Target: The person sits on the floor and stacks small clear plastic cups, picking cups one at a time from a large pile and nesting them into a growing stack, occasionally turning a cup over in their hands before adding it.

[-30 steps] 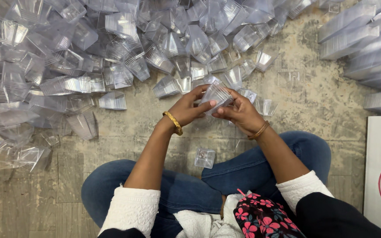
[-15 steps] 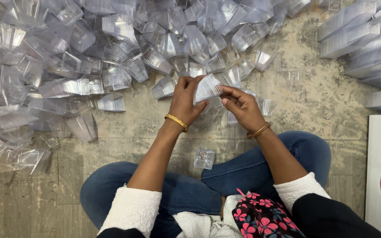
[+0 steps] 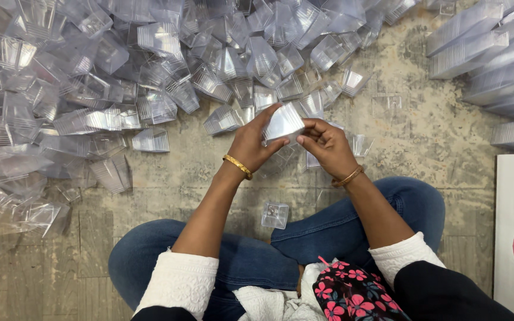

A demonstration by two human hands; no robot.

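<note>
Two hands meet on one clear plastic cup (image 3: 282, 123) held above the floor (image 3: 423, 148), its length running crosswise between them: left hand (image 3: 250, 144) clamped round its near end, right hand (image 3: 327, 145) pinching the other.

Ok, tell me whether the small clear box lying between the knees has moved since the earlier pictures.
No. The small clear box lies on the same patch of floor in the gap between the knees, below both hands, as before.

A small stack of clear plastic cups (image 3: 283, 123), tilted on its side, sits pinched above the tiled floor.
</note>
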